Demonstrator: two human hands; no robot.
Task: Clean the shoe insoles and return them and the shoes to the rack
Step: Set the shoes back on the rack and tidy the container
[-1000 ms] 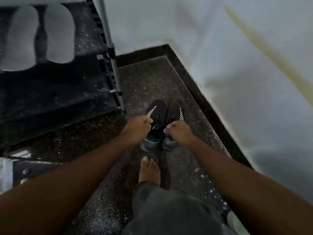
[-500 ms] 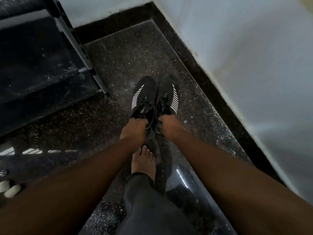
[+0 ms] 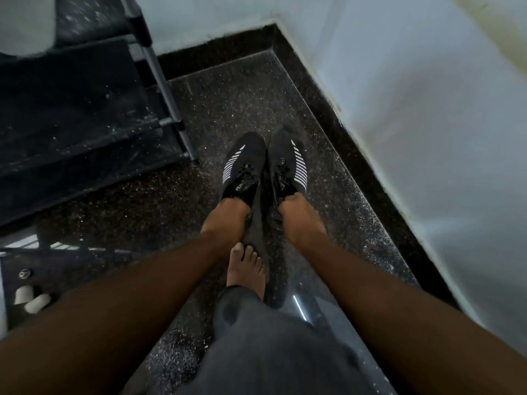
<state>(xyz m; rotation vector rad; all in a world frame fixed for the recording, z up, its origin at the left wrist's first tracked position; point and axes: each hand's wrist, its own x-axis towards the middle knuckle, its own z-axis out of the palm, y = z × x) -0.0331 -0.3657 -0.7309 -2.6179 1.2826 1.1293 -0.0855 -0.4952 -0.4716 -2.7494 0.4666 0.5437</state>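
A speckled dark stone floor fills a corner where two pale walls meet above a black skirting strip. At left stands one shoe rack, its black shelves dusty and its single visible metal post reaching the floor; a pale shape on an upper shelf, cut off by the frame edge, cannot be identified. A person's two bare forearms reach down from the bottom of the frame, with one leg in dark grey cloth and one bare foot planted between them. Two black shoes sit side by side in the corner, toes toward the walls, each marked with white stripes on its outer side. The left hand is curled around the heel opening of the left shoe, and the right hand grips the heel opening of the right shoe the same way. Whether the soles touch the floor cannot be told. Two small white objects lie at the left edge.
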